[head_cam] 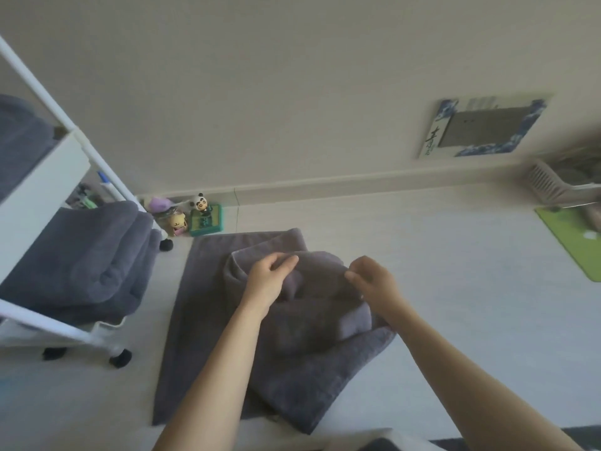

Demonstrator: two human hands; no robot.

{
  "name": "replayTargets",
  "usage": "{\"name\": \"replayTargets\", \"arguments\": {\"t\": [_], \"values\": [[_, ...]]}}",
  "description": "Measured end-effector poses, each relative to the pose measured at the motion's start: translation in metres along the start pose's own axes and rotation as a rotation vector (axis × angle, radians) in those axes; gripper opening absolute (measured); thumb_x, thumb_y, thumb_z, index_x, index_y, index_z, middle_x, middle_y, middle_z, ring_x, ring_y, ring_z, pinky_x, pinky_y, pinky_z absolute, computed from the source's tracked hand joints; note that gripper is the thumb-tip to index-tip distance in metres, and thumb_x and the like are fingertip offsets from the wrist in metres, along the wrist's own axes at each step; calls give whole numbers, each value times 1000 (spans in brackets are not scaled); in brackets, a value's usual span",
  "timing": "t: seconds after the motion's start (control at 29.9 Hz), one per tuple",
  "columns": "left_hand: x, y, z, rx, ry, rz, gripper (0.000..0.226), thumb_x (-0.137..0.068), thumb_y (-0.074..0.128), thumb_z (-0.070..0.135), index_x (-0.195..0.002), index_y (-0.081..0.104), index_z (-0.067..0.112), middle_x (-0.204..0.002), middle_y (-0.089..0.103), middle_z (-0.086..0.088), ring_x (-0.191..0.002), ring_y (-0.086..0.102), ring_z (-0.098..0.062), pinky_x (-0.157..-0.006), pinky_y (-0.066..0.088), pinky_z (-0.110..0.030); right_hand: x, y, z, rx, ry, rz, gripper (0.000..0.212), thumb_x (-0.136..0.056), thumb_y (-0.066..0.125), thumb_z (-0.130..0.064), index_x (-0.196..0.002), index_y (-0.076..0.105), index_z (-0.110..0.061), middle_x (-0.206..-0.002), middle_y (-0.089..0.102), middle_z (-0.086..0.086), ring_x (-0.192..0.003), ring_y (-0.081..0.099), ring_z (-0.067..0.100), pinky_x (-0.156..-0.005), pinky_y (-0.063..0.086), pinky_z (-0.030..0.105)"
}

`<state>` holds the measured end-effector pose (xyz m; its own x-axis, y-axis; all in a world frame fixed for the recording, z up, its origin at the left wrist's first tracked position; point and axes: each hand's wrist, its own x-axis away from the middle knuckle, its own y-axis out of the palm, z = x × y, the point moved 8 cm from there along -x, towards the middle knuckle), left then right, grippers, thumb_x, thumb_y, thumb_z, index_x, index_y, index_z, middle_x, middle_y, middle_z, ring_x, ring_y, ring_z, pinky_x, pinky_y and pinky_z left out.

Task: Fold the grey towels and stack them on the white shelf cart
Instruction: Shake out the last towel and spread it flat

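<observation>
Head view, grey towel point(292, 353): lies on the pale floor point(455, 320), spread flat beneath and doubled back on itself in a thick, soft heap toward its far end; its near corner points at the person.
Step in hand: I judge this a mid-fold, the upper layer being gathered and drawn over the flat part.
Left hand point(268, 276): fingers point(287, 260) curled over a raised ridge of the cloth, pinching it as far as I can make out.
Right hand point(370, 279): fingers drawn together and nipping the folded edge just beside the other hand.
Next move: likely calls for both hands to carry the edge across evenly, lay it square on the layer below, then smooth out the hump.
Material: heavy terry, matte, dark grey, with a stitched hem along the far edge; it slumps and creases, and does not hold a sharp line.
White shelf cart point(39, 190): stands at the left, beside the towel's far-left corner, with slim white tube posts, flat trays and black castors.
Folded towels point(84, 262): already on a lower tray, bulging in rounded layers; another grey bundle sits on the tier above.
Toys point(192, 216): small bright plastic figures, a panda among them, against the skirting at the floor's far edge.
Green mat point(575, 242): flat, at the right edge of the floor, with a slatted white basket behind it.
</observation>
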<state>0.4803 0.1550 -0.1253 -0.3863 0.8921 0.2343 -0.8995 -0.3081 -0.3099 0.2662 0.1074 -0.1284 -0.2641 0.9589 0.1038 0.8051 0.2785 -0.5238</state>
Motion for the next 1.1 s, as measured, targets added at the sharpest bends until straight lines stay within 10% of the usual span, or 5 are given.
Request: {"name": "replayTargets", "arguments": {"t": [0.37,0.7,0.94,1.1], "values": [[-8,60,246,176,504,-41,7,-90,63,26,-88,68,22,-84,67,12,-77,59,4,-78,46,-14,9,-167,-99,-394,-240,486,21,-93,56,-14,-74,50,-22,-66,47,-7,-56,41,-3,-57,34,13],[17,259,315,263,519,-381,5,-89,64,24,-87,69,24,-86,69,9,-78,60,3,-79,46,-16,80,-340,-44,-89,-175,1028,8,-89,61,-14,-84,56,-10,-68,55,-5,-61,50,3,-59,35,6],[19,377,245,49,341,-486,7,-90,63,24,-90,69,20,-85,68,7,-79,60,-4,-80,46,-21,78,-363,87,64,100,852,9,-88,62,-15,-82,57,-12,-71,54,-3,-68,49,20,-59,27,24],[6,420,163,-243,199,-523,15,-89,62,31,-88,65,17,-90,69,-2,-91,64,-20,-88,50,-33,62,-334,187,137,301,400,14,-88,59,-37,-79,61,-27,-74,64,-8,-74,59,13,-73,49,32]]}}
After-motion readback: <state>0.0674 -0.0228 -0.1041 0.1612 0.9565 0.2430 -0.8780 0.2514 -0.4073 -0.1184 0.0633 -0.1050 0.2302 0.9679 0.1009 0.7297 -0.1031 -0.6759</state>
